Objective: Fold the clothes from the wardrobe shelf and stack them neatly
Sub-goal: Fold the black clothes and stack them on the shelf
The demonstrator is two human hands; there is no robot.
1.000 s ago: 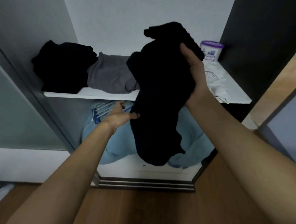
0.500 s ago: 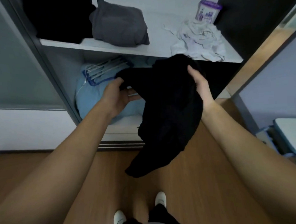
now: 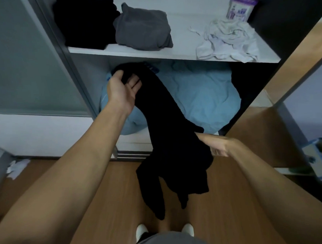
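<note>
1. Wide view down the open wardrobe (image 3: 76,84): grey metal frame, a frosted panel on the left, white inside.
2. Wood-grain floor (image 3: 114,214) below, smooth and brown.
3. The white shelf (image 3: 172,54) runs flat across the top with a straight front edge.
4. Under it, blue bedding (image 3: 201,95) bulges out of the lower compartment, soft and creased.
5. Here's the garment (image 3: 168,136): black, matte and limp. It's off the shelf, stretched slantwise in front of the bedding, and its loose tails dangle over the floor.
6. On the shelf's left sits a black pile (image 3: 83,24), lumpy, its folds lost in shadow.
7. Just beside it, touching, a grey top (image 3: 142,29) is folded into a rounded block of soft knit.
8. Further right lies a white cloth (image 3: 228,41), thin and crumpled.
9. The left hand (image 3: 122,90) grips the garment's upper end, thumb hooked over the cloth and fingers beneath it.
10. The right hand (image 3: 217,144) grips the cloth lower down, thumb on top and fingers curled below, with the tips hidden in the fabric.
11. A round tub (image 3: 240,8) with a purple lid stands upright behind the white cloth.
12. Two white shoes (image 3: 141,230) peek out at the bottom edge.
</note>
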